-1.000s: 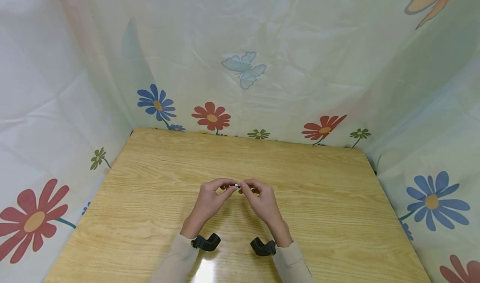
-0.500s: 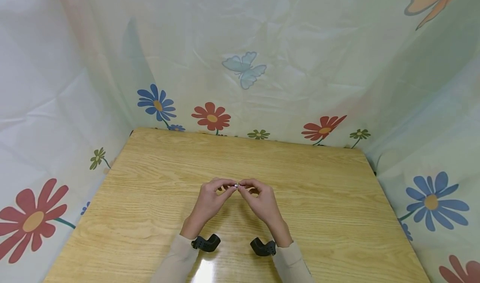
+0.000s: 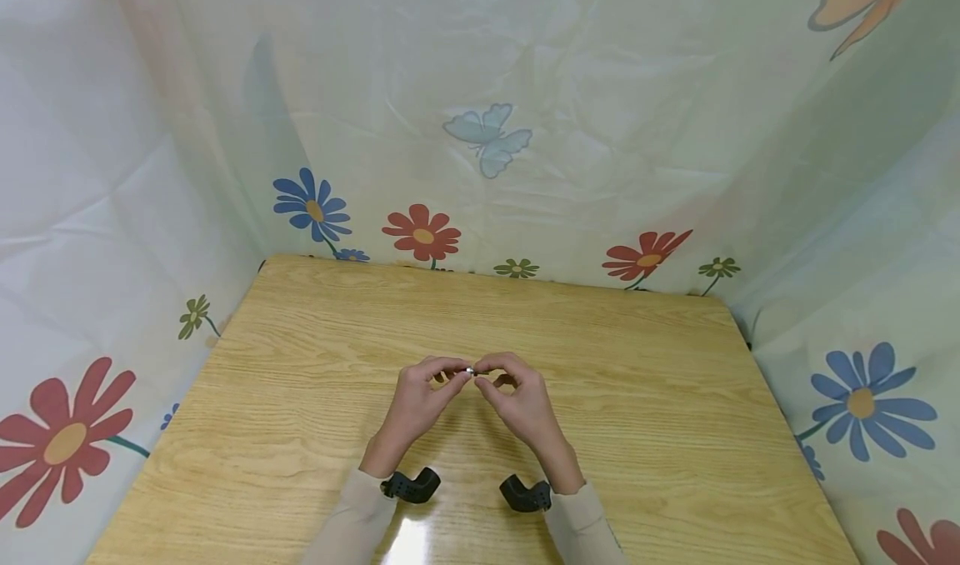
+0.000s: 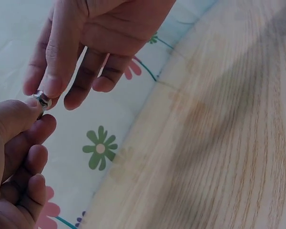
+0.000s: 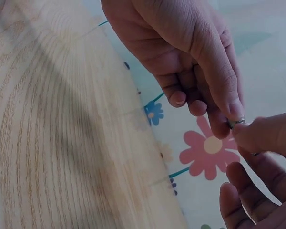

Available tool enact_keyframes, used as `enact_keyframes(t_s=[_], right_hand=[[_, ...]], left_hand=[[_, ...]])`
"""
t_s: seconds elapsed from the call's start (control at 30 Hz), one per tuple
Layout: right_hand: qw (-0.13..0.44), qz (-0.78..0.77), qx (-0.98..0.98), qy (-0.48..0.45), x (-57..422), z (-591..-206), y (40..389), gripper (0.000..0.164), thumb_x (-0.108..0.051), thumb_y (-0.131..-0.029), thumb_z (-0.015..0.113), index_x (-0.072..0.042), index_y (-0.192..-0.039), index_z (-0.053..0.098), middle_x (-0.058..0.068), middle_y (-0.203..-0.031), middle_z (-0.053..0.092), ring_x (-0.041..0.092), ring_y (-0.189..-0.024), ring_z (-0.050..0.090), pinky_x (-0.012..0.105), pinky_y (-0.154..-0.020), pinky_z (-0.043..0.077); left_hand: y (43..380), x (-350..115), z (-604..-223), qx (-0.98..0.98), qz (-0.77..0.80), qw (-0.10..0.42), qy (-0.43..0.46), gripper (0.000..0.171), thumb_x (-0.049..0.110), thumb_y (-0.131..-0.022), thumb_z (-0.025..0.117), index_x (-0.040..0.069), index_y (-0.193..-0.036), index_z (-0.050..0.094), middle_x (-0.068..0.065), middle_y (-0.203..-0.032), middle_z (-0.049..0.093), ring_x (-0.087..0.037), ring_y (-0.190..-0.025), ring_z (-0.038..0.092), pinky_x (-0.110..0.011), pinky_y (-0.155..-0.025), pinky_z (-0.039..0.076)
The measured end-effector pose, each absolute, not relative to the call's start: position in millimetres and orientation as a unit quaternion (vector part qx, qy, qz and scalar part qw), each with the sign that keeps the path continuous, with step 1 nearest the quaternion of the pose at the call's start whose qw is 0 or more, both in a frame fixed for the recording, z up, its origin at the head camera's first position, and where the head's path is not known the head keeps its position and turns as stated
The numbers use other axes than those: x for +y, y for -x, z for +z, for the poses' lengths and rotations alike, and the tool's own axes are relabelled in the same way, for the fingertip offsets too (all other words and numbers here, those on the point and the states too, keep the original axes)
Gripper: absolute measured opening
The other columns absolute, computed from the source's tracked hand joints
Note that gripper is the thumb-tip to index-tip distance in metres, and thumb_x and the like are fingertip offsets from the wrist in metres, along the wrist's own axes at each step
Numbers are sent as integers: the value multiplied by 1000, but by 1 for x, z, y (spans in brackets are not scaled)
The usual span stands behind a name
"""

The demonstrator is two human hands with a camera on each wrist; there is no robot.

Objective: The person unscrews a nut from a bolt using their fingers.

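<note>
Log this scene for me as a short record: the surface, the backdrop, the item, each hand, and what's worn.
Surface: wood-grain tabletop
Backdrop: curtain printed with flowers and butterflies, along the far edge and both sides
Item: small shiny metallic piece, exact identity unclear
Left hand: pinches the metallic piece
Right hand: close beside the metallic piece; whether it grips is unclear
Wrists: a black wrist device on each
Clothing: light beige sleeves
</note>
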State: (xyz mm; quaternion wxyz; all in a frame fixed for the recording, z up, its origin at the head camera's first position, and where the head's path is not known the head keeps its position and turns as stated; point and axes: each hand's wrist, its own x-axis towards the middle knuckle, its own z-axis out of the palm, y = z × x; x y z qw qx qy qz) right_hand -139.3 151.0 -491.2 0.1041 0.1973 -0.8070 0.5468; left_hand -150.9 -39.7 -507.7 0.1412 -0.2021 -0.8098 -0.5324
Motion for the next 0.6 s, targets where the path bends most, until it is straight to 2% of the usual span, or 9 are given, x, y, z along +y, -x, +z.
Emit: enact_keyframes(t_s=[0.17, 0.3, 0.43, 0.6], right_hand=[[90, 551, -809, -183, 149, -486, 137, 30, -11, -98, 71, -7, -128, 67, 15, -122, 71, 31, -114, 66, 35, -85, 60], [73, 555, -815, -151, 149, -490, 138, 33, -22, -101, 68, -14, -133, 66, 8, -119, 73, 25, -112, 68, 34, -87, 58], [68, 548, -824, -129, 149, -491, 138, 31, -27, -102, 67, -12, -129, 69, 5, -112, 75, 20, -103, 71, 35, -87, 57], [65, 541, -830, -117, 148, -491, 138, 23, -29, -103, 65, -13, -115, 76, 1, -101, 77, 16, -92, 72, 34, -86, 58]], left_hand=[[151, -40, -507, -799, -548, 141, 202, 13, 17, -94, 77, 15, -106, 80, 3, -94, 77, -11, -85, 67, -30, -75, 55], [151, -40, -506, -793, -554, 143, 208, 13, 16, -94, 77, 14, -106, 80, 1, -96, 78, -13, -86, 68, -35, -76, 57], [150, -40, -506, -789, -559, 143, 212, 14, 15, -93, 77, 14, -107, 79, 1, -98, 78, -13, -87, 68, -38, -77, 58], [150, -39, -507, -782, -563, 151, 220, 15, 14, -93, 78, 14, -108, 79, 1, -99, 78, -11, -87, 67, -38, -77, 58]])
